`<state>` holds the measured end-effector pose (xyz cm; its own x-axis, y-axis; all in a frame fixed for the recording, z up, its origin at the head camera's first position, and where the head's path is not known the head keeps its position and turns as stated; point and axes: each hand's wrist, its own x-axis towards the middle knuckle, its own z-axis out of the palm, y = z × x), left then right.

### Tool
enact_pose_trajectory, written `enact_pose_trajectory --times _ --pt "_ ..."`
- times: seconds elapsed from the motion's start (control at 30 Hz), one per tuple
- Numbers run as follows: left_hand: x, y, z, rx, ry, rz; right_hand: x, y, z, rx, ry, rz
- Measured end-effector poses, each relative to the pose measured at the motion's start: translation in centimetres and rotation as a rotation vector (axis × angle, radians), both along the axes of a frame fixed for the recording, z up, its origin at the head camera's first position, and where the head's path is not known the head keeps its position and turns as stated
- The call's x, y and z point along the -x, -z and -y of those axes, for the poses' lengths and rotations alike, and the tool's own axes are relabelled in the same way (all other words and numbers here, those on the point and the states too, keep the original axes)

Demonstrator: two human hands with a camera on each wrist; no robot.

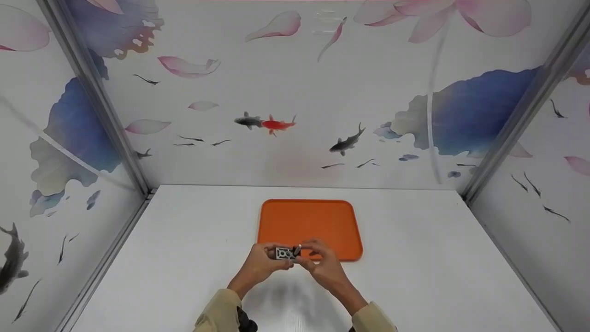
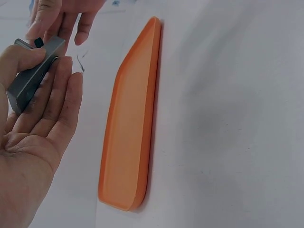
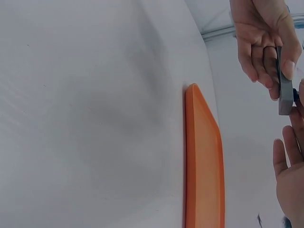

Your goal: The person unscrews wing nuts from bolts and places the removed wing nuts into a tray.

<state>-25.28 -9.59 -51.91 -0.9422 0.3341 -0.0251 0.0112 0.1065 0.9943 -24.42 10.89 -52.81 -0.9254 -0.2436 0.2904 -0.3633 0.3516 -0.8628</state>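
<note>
My left hand (image 1: 260,265) grips a short grey metal profile block (image 1: 284,253) between thumb and fingers, its patterned end face showing in the head view. In the left wrist view the thumb lies over the top of the block (image 2: 34,78), with the fingers beneath. At the block's right end, my right hand (image 1: 328,271) pinches a small dark-and-silver part (image 1: 297,250). Seen from the right wrist, a dark bit of that part (image 3: 296,95) sits right against the side of the block (image 3: 285,99). Fingers hide most of the small part, and I cannot tell its kind.
An orange tray (image 1: 309,223) lies flat on the white table (image 1: 203,230), just beyond and partly under the hands. Printed panels with metal corner posts enclose the table at the back (image 1: 295,157), left (image 1: 23,184) and right (image 1: 553,184).
</note>
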Motion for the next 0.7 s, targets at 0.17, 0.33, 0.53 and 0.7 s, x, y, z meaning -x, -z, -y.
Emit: enact_pose_trajectory --times 0.17,0.33,0.53,0.7 --pt "0.00 0.06 -0.12 0.004 -0.002 0.002 -0.09 0.00 -0.02 -0.004 -0.007 -0.019" --pt "-0.12 -0.02 -0.19 0.017 -0.003 -0.004 -0.17 0.15 -0.10 0.006 -0.001 -0.048" --pt "-0.21 -0.15 -0.11 0.012 -0.011 0.002 -0.17 0.36 -0.18 0.022 0.035 -0.064" --pt "-0.23 -0.04 -0.16 0.016 -0.011 0.004 -0.21 0.48 -0.12 0.045 0.096 -0.063"
